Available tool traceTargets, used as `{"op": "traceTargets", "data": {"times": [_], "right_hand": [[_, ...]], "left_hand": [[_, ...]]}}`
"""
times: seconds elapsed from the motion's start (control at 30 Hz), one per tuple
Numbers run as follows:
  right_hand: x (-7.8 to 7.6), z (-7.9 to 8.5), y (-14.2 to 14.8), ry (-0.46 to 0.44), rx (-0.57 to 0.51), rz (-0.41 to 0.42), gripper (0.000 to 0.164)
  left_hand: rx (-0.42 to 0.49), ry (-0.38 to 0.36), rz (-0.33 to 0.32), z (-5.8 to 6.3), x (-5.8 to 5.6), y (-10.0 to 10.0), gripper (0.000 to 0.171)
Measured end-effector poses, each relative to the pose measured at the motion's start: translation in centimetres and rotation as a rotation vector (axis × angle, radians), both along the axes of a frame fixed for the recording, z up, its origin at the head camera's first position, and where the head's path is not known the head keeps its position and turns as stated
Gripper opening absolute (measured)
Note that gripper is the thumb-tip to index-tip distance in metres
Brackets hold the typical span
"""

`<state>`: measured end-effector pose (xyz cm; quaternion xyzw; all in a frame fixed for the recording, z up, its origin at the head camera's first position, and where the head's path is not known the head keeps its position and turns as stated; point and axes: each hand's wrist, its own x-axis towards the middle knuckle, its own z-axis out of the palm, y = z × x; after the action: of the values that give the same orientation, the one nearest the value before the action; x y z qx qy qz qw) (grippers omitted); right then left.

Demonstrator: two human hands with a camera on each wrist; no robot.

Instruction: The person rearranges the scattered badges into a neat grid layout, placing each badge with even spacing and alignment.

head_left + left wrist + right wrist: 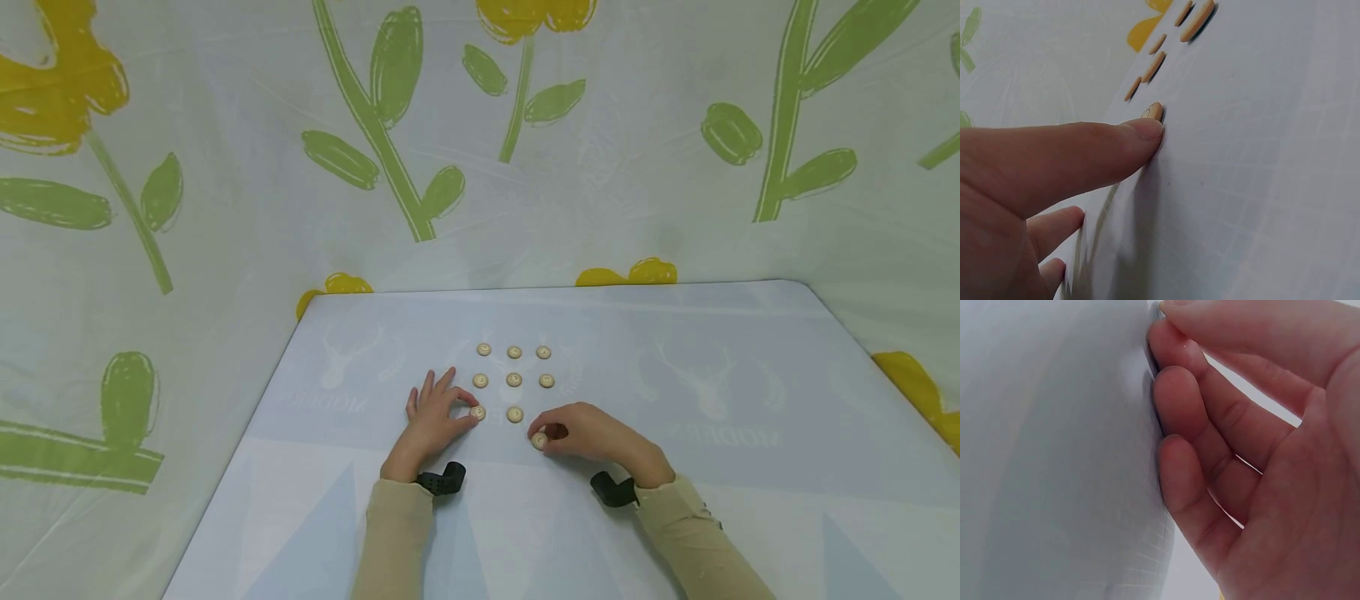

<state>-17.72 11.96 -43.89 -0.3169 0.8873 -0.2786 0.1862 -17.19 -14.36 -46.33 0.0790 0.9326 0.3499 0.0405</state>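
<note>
Pale wooden discs with dark markings lie in rows on the table. My left hand [435, 419] pinches the front-left disc [478, 412] between thumb and index finger, its other fingers spread outward. In the left wrist view, a fingertip covers part of that disc [1156, 112]. To the right and slightly nearer me, my right hand [588, 431] pinches another disc [539, 441] at its edges. In the right wrist view the curled fingers [1179, 403] rest along the table surface and nearly all of the disc is hidden. Between the hands lies a disc [514, 414].
Behind the hands, a middle row of three discs [513, 380] and a back row of three [513, 352] lie flat. The table [750, 467] has a pale printed cover with deer heads. A flower-patterned curtain [600, 200] hangs behind it and at the sides.
</note>
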Motion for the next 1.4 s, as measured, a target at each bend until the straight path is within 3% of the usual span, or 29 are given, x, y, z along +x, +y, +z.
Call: {"op": "traceTargets", "data": {"times": [0.43, 0.73, 1.03, 1.4], "right_hand": [[0.0, -0.1, 0.0, -0.047, 0.004, -0.066, 0.018], [-0.4, -0.6, 0.1, 0.012, 0.001, -0.16, 0.017], [-0.9, -0.6, 0.7, 0.012, -0.011, -0.24, 0.015], [-1.0, -0.9, 0.8, 0.054, -0.034, -0.287, 0.021]], "left_hand": [[-0.003, -0.001, -0.001, 0.4, 0.1, 0.1, 0.011], [-0.01, -0.007, -0.002, 0.5, 0.1, 0.2, 0.011], [-0.011, -0.013, 0.003, 0.4, 0.1, 0.3, 0.011], [-0.02, -0.027, -0.002, 0.3, 0.0, 0.0, 0.011]]}}
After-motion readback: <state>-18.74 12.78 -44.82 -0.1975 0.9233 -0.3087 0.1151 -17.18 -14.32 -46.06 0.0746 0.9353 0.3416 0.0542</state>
